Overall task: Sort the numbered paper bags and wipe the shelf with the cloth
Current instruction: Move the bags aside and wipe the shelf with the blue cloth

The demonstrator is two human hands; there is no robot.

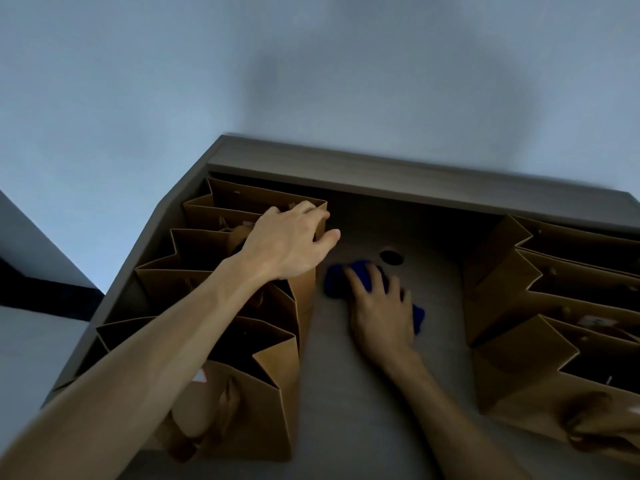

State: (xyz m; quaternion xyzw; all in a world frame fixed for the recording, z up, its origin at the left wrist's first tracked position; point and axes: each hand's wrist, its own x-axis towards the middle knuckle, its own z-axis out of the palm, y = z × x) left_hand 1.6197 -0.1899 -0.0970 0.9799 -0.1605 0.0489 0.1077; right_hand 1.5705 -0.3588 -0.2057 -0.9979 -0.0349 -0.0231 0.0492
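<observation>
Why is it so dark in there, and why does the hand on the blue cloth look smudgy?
In the head view, the light is dim and bluish, so the shelf and the insides of the paper bags look dark; a big soft shadow falls on the wall; the right hand on the blue cloth looks blurred, likely from moving; the wide lens makes the shelf's edges splay outward.

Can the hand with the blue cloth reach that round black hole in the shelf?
Probably yes. The right hand presses the blue cloth on the shelf just before the round hole, and nothing stands between them.
</observation>
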